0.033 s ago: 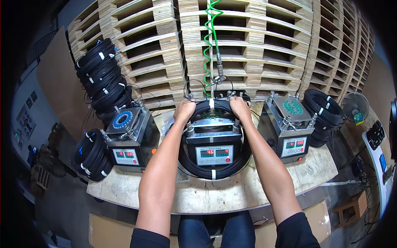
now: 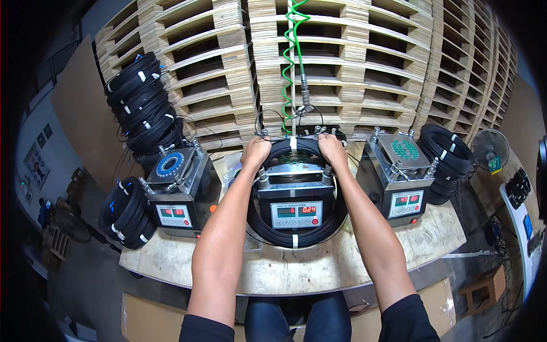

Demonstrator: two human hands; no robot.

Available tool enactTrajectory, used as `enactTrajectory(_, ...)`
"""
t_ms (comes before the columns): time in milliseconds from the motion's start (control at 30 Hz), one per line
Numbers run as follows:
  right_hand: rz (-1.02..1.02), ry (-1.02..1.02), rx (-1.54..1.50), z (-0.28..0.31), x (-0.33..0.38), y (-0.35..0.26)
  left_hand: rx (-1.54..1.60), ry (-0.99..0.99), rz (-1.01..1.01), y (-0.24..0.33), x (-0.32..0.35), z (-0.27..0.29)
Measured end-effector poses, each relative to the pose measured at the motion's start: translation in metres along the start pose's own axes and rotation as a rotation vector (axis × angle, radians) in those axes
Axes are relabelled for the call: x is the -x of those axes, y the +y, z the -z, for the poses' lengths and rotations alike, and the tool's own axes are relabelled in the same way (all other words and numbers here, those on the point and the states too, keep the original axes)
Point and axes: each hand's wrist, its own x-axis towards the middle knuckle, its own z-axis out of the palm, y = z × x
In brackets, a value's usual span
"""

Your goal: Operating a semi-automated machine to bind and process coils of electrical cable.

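Note:
A large coil of black cable hangs as a ring around the front of the middle tester-like machine, with white ties at its top and bottom. My left hand is closed at the coil's upper left, beside a metal post. My right hand is closed at its upper right in the same way. Both sets of fingertips are partly hidden behind the coil and posts. Between the hands, thin black cable runs across the machine's top. The machine's front panel shows lit red digits.
Similar machines stand left and right on the wooden table. Black cable coils are stacked at the far left and right. A green spiral hose hangs before wooden pallets. A fan stands at right.
The red digits on the machines' displays have changed. The whole view has shifted very slightly. Both hands keep their places on the coil.

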Motion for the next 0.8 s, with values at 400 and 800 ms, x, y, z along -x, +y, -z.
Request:
enactTrajectory(400, 0.002, -0.027, 0.0, -0.004, -0.004, 0.003, 0.073, -0.068, 0.014, -0.014, -0.016, -0.013)
enactTrajectory(800, 0.032, -0.023, -0.012, -0.013, -0.015, 0.008, 0.034, -0.02, 0.0, -0.009, -0.008, 0.001)
